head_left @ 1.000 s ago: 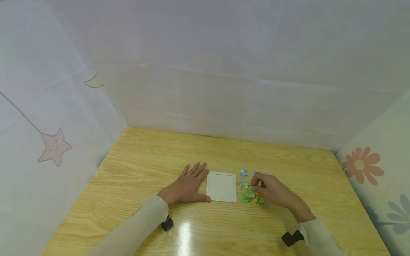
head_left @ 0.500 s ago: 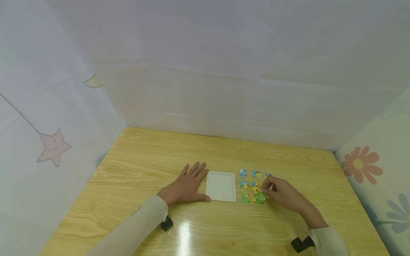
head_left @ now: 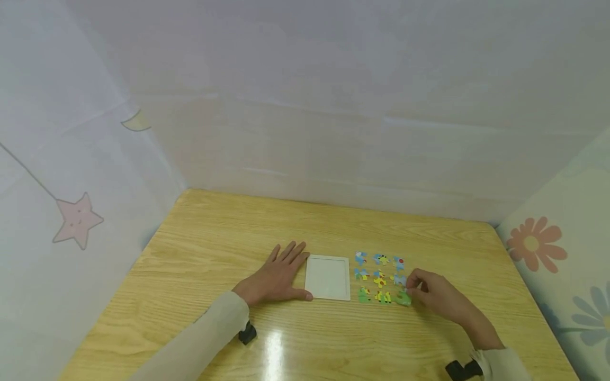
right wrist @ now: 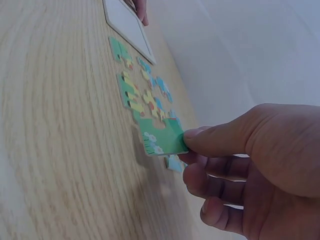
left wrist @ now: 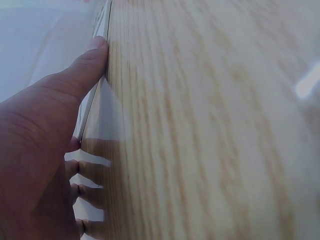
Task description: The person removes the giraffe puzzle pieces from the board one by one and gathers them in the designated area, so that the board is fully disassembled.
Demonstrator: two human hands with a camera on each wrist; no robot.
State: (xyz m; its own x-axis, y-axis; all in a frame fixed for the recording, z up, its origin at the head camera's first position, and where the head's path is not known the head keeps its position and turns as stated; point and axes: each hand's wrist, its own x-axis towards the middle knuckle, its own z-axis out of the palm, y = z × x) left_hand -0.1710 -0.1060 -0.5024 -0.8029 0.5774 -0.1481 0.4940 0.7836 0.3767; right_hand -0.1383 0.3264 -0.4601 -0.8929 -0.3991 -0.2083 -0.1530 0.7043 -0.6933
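Observation:
A green jigsaw puzzle piece (right wrist: 162, 137) with white flowers is pinched between thumb and forefinger of my right hand (head_left: 436, 297). It hangs just above the table at the near right corner of several colourful puzzle pieces (head_left: 379, 281), which lie spaced apart in rows. My left hand (head_left: 272, 281) rests with spread fingers on the wood, its thumb and fingertip at the left edge of a white puzzle tray (head_left: 328, 278). In the left wrist view, the thumb (left wrist: 90, 65) touches the tray's side.
The wooden table (head_left: 229, 222) spreads out on all sides of the tray and pieces. Pale cloth walls (head_left: 305, 148) stand behind it and at both sides. Light glares off the tabletop near the front.
My right hand has carried the green puzzle piece rightward, from over the pieces' left and middle columns to their near right corner. My left hand and the tray have stayed put.

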